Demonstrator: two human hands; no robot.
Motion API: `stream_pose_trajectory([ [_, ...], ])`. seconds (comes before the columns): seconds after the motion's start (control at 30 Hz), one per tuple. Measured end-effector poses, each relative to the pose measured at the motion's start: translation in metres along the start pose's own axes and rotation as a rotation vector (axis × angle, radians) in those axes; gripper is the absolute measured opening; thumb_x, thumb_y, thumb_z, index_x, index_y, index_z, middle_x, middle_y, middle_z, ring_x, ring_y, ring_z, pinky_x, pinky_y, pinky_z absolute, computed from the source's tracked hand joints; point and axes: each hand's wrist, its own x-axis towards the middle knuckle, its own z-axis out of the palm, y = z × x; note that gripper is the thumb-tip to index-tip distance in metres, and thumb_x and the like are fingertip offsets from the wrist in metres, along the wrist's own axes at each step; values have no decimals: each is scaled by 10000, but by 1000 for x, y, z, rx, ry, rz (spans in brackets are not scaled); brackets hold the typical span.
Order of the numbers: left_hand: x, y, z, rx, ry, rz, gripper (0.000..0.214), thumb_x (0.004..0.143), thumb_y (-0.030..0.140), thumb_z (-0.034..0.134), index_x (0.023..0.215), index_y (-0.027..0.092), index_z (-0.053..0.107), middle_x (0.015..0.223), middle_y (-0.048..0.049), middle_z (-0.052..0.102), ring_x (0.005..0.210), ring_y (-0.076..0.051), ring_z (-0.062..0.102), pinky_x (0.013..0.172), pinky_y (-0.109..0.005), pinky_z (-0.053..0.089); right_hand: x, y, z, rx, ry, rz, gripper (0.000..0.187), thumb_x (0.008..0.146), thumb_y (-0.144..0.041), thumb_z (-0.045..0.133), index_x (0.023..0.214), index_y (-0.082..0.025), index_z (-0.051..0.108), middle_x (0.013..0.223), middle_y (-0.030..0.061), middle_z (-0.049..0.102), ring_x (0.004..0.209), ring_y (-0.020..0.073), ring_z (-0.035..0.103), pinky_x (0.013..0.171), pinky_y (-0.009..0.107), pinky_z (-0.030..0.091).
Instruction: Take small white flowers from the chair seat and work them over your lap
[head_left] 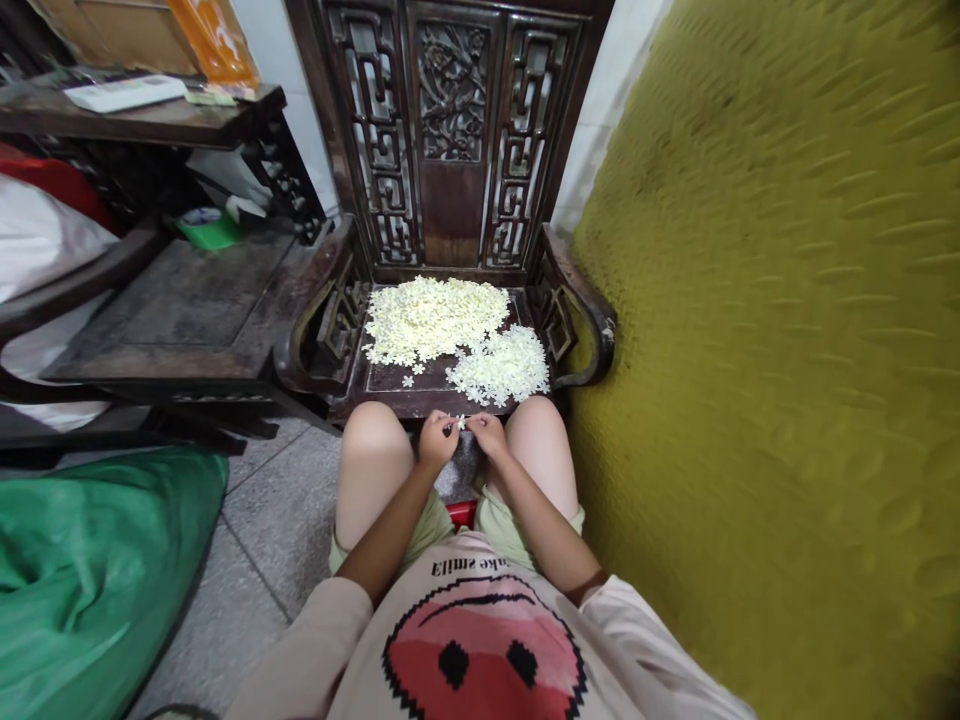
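Observation:
Between my knees, my left hand (439,438) and my right hand (487,434) meet over a small white flower (461,423). The fingers of both hands are pinched at it, one hand on each side. Just beyond them, the seat of a dark carved wooden chair (382,378) bears two heaps of small flowers. The larger, cream-yellow heap (435,318) lies at the back left. A whiter heap (504,366) lies at the front right, close to my right knee. One loose flower (408,381) sits apart near the seat's front left.
A yellow-green textured sheet (765,330) stands upright along the right side. To the left are a second dark wooden seat (180,300) with a green tape roll (208,228), a wooden side table (150,122), and a green sack (97,570) on the tiled floor.

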Motion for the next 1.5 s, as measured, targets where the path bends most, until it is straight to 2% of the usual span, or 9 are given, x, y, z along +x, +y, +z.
stream_pose_trajectory([
  [0.1,1,0,1,-76,-40,-9,125,682,271,598,745,205,684,750,-33,537,711,-153,496,721,-280,408,0,0,-1,100,-42,76,121,555,-288,626,594,-173,621,609,15,634,630,151,567,617,257,411],
  [0.23,5,-5,2,-218,-39,-92,144,666,310,625,720,196,694,726,-31,552,670,-137,504,673,-267,412,0,-2,-4,242,-151,167,208,550,-330,669,666,-157,665,663,36,662,643,147,590,626,259,419],
  [0.5,9,-12,1,-482,-69,-268,173,603,330,682,676,174,694,715,-43,612,711,-152,568,716,-289,429,-1,-6,-5,311,-187,177,242,529,-326,715,706,-163,691,696,38,679,644,133,604,627,245,401],
  [0.73,9,-9,1,-601,-79,-365,180,582,317,696,678,164,693,717,-41,639,724,-156,579,754,-303,431,-3,-8,-6,319,-195,158,255,518,-329,721,717,-170,702,721,43,687,657,139,601,662,263,420],
  [1.07,8,-2,-2,-631,-106,-352,271,514,361,738,688,157,695,745,-51,654,753,-171,588,787,-322,435,-7,-14,-6,301,-183,125,229,532,-316,709,709,-170,706,735,50,691,683,155,604,710,294,435],
  [1.37,9,-7,-1,-682,-172,-512,307,531,369,731,752,158,704,698,-49,659,657,-145,558,667,-291,423,-6,-14,-6,306,-187,109,230,534,-319,713,714,-177,708,752,50,691,671,151,601,703,295,437],
  [1.5,9,-7,-1,-667,-172,-503,319,540,383,724,765,157,703,735,-53,667,655,-136,546,655,-279,413,-6,-14,-6,299,-174,118,236,521,-320,717,701,-169,705,735,50,689,652,150,596,691,296,438],
])
